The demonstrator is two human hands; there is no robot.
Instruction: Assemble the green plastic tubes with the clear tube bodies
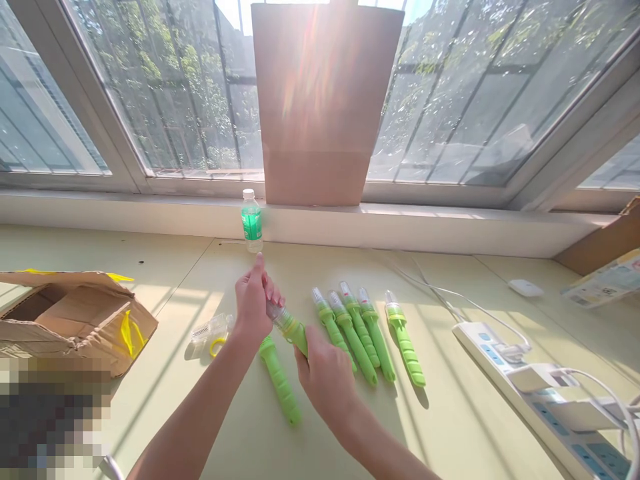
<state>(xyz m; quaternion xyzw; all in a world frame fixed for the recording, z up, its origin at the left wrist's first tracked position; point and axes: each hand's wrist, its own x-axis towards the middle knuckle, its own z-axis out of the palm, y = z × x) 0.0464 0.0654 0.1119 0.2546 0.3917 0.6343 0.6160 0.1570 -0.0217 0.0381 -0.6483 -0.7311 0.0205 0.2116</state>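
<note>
My right hand grips the green handle of a brush-like tool held over the table. My left hand is closed around that tool's clear capped end. Another green handle lies flat on the table just below my hands. To the right, several more green tools with clear caps lie side by side, and one more lies a little apart from them.
A clear cap piece with a yellow ring lies left of my hands. An open cardboard box sits at far left. A small green-labelled bottle stands by the sill, below a brown paper bag. White power strips with cables lie at right.
</note>
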